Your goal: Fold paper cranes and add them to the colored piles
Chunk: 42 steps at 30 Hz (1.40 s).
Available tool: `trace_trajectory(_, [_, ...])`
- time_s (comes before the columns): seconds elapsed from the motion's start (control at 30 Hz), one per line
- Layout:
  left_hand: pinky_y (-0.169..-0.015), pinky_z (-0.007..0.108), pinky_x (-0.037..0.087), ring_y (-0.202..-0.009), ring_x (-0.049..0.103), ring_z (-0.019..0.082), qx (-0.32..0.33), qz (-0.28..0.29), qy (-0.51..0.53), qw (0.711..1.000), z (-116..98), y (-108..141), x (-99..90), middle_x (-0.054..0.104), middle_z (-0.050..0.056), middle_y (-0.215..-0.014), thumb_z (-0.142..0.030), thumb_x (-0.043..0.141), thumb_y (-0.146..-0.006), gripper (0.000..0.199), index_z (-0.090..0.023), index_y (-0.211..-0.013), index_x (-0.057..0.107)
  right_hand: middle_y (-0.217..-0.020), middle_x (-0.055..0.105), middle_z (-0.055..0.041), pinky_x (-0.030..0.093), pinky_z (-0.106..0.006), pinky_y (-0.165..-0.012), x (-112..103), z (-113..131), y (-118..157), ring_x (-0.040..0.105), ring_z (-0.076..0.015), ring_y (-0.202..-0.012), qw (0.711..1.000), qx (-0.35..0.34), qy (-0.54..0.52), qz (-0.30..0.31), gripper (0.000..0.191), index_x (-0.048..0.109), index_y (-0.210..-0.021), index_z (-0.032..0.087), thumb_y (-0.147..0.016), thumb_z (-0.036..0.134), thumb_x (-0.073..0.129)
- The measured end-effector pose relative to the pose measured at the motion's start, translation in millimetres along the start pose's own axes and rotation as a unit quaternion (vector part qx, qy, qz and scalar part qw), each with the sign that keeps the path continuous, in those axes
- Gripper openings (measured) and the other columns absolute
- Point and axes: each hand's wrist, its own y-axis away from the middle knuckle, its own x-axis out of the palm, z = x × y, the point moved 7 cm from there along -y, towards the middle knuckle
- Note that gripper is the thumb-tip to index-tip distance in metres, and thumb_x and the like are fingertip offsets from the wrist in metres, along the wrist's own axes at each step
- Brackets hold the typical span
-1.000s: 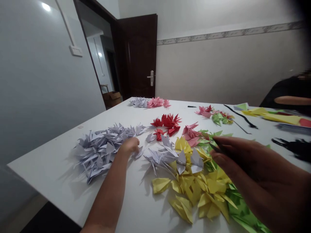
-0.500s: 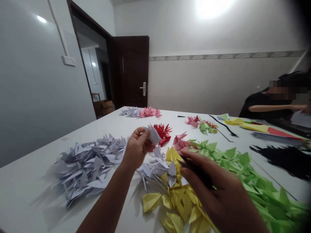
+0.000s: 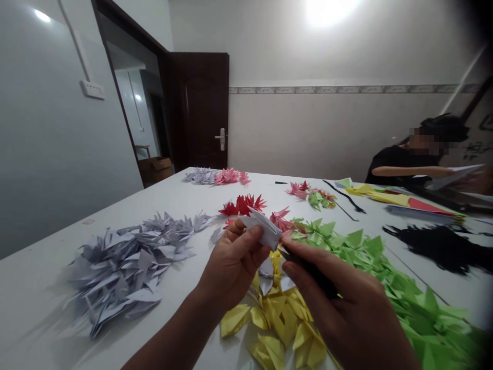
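Between its thumb and fingers, my left hand (image 3: 234, 257) pinches a folded white paper piece (image 3: 265, 228) above the table's middle. My right hand (image 3: 339, 293) is closed on a dark, thin-tipped tool (image 3: 314, 272), whose tip is close to the white piece's lower right corner; whether they touch I cannot tell. Yellow folded papers (image 3: 281, 313) lie below both hands. A large pile of white folded papers (image 3: 134, 262) spreads to the left, and green ones (image 3: 358, 257) run along the right. Red pieces (image 3: 244, 204) sit behind my left hand.
Pink and white folded papers (image 3: 231, 176) lie at the far edge. A black stringy bundle (image 3: 439, 249) and stacked coloured sheets (image 3: 408, 201) are at the right. Across the table, a person in black (image 3: 393, 163) handles white paper. A brown door (image 3: 200, 113) stands open behind.
My left hand has moved right and nearer with the white piece, bringing it to the tool's tip. The view has shifted slightly right. The other person's white paper has been raised.
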Motion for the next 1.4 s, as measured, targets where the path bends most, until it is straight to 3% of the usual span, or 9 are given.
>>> trace_trajectory(0.37, [-0.052,0.009,0.053,-0.06,0.063,0.004,0.037,0.019,-0.017,0.999,-5,2,3.0,0.068,-0.003,-0.073,-0.016,0.081,-0.063,0.026,-0.016,-0.08,0.062,-0.094,0.075,-0.0008,0.059,-0.022,-0.072,-2,-5,0,0.072,-0.0142,-0.079,1.0,0.026,-0.017,0.004,0.02,0.069,-0.1,0.021,-0.084,0.02,0.058])
trace_trajectory(0.87, [-0.051,0.009,0.052,-0.058,0.061,0.003,0.051,0.029,-0.048,0.997,-4,1,2.2,0.066,-0.004,-0.073,-0.02,0.08,-0.065,0.027,-0.016,-0.082,0.059,-0.087,0.076,0.0012,0.06,-0.024,-0.069,-1,-7,-2,0.071,-0.0137,-0.07,0.999,0.034,-0.014,0.009,0.018,0.07,-0.097,0.024,-0.084,0.02,0.057])
trace_trajectory(1.0, [-0.053,0.014,0.055,-0.062,0.062,0.006,0.131,0.036,-0.108,0.985,-13,4,2.7,0.065,-0.003,-0.076,-0.024,0.075,-0.072,0.021,-0.018,-0.084,0.058,-0.094,0.075,0.0003,0.06,-0.024,-0.069,-5,-7,-1,0.072,-0.0155,-0.078,0.999,0.036,-0.009,0.006,0.019,0.07,-0.099,0.024,-0.084,0.023,0.058])
trace_trajectory(1.07, [-0.057,0.019,0.058,-0.067,0.064,0.008,0.213,0.048,-0.175,0.96,-22,8,4.9,0.064,-0.003,-0.08,-0.024,0.07,-0.078,0.015,-0.019,-0.087,0.059,-0.097,0.075,-0.0005,0.06,-0.022,-0.069,-9,-6,0,0.072,-0.016,-0.082,0.999,0.036,-0.009,0.001,0.02,0.069,-0.101,0.023,-0.085,0.024,0.058])
trace_trajectory(1.13, [-0.061,0.022,0.059,-0.071,0.065,0.009,0.306,0.062,-0.256,0.915,-30,15,9.1,0.063,-0.002,-0.084,-0.019,0.066,-0.08,0.012,-0.021,-0.09,0.06,-0.1,0.074,-0.0005,0.06,-0.021,-0.07,-11,-4,1,0.072,-0.0159,-0.084,0.999,0.033,-0.012,0.002,0.021,0.068,-0.103,0.024,-0.085,0.024,0.058])
trace_trajectory(1.2, [-0.066,0.024,0.059,-0.078,0.065,0.011,0.407,0.069,-0.345,0.843,-37,25,15.0,0.062,0.0,-0.088,-0.012,0.064,-0.08,0.015,-0.021,-0.091,0.061,-0.101,0.074,0.0003,0.06,-0.021,-0.071,-13,-2,2,0.072,-0.0156,-0.084,0.999,0.029,-0.017,0.006,0.023,0.067,-0.106,0.026,-0.085,0.024,0.059])
trace_trajectory(1.27, [-0.073,0.028,0.058,-0.087,0.063,0.013,0.49,0.077,-0.435,0.752,-39,37,23.4,0.061,0.002,-0.093,-0.005,0.064,-0.077,0.021,-0.02,-0.091,0.061,-0.102,0.074,0.001,0.06,-0.021,-0.071,-14,0,4,0.072,-0.0157,-0.085,0.999,0.026,-0.02,0.01,0.025,0.066,-0.109,0.028,-0.085,0.024,0.059])
trace_trajectory(1.33, [-0.079,0.031,0.056,-0.093,0.061,0.015,0.534,0.099,-0.504,0.671,-37,45,32.1,0.062,0.004,-0.095,-0.001,0.062,-0.075,0.027,-0.02,-0.094,0.061,-0.103,0.074,0.001,0.06,-0.021,-0.07,-13,2,5,0.072,-0.0159,-0.084,0.999,0.023,-0.022,0.018,0.025,0.066,-0.109,0.028,-0.085,0.024,0.059])
trace_trajectory(1.4, [-0.081,0.032,0.054,-0.094,0.06,0.015,0.548,0.122,-0.536,0.63,-33,49,37.2,0.062,0.005,-0.096,0.002,0.058,-0.074,0.031,-0.019,-0.098,0.06,-0.103,0.074,0.0008,0.06,-0.022,-0.071,-12,1,5,0.072,-0.0158,-0.084,0.999,0.024,-0.025,0.028,0.026,0.066,-0.109,0.028,-0.085,0.024,0.058])
